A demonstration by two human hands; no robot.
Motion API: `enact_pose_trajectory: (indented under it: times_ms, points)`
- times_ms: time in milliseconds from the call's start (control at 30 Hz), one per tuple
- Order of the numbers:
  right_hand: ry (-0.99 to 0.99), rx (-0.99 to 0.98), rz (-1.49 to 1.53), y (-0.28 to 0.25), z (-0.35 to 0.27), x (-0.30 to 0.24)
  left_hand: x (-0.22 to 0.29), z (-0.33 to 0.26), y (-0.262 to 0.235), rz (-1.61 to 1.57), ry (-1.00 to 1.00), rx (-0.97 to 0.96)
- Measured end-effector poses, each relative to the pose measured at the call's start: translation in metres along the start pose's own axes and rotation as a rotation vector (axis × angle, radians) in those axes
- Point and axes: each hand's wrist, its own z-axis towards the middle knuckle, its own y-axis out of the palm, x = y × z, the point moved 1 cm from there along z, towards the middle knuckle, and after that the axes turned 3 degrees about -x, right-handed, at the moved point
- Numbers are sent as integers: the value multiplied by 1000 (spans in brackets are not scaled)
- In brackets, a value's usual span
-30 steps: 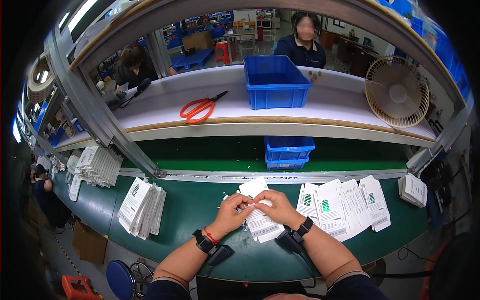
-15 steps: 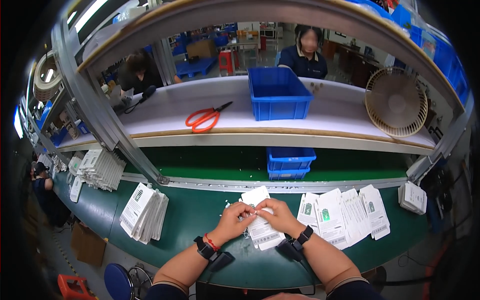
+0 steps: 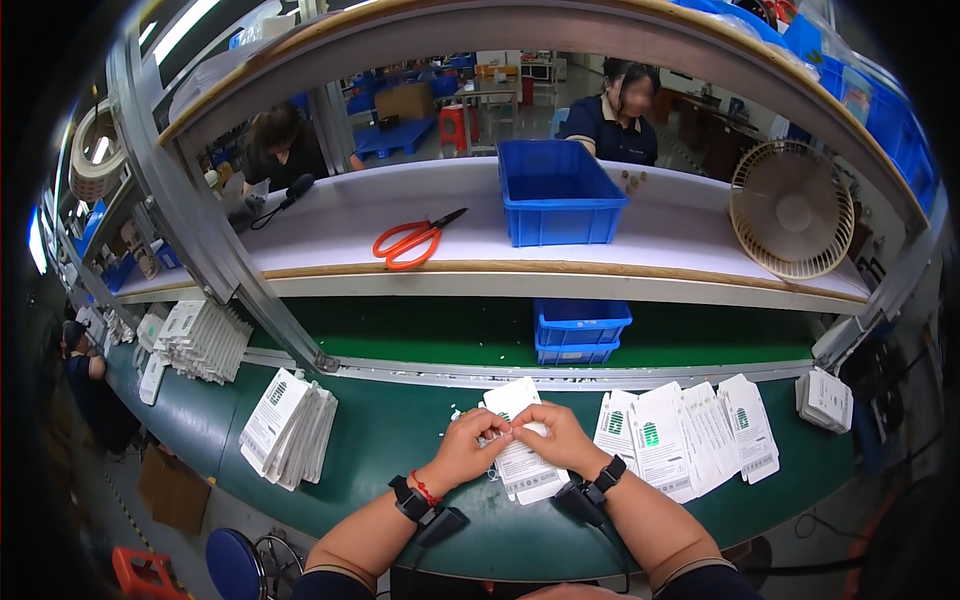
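Note:
My left hand (image 3: 468,447) and my right hand (image 3: 556,438) meet fingertip to fingertip, both closed in a pinch. Whatever they pinch is too small to make out. Beneath them a flat white printed card pack (image 3: 530,476) with green marks lies on the green table, partly covered by my fingers. To the left leans a thick stack of similar white packs (image 3: 284,432). On the right, several more white packs (image 3: 662,455) lie fanned out, overlapping, close to my right wrist.
Orange-handled scissors (image 3: 408,246), a blue bin (image 3: 563,222) and a round fan (image 3: 792,210) occupy the white shelf. Below it sit stacked blue bins (image 3: 580,330). More white packs stand at far left (image 3: 203,342) and far right (image 3: 825,400). Two people are behind the shelf.
Both hands stay pinched together over the pack, with only slight finger movement. Behind the shelf, the person at the right has shifted and tilted their head. My view has moved slightly.

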Motion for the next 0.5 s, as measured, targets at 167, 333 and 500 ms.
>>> enact_pose_trajectory:
  times_ms: [167, 333, 500]
  points:
    - [-8, -8, -25, -2, 0, 1, 3, -1, 1, -7, -1, 18]
    - [-19, 0, -29, 0, 1, 1, 1, -1, -1, 2, 12, 18]
    - [-12, 9, -20, 1, 2, 2, 2, 0, -2, -3, 0, 17]
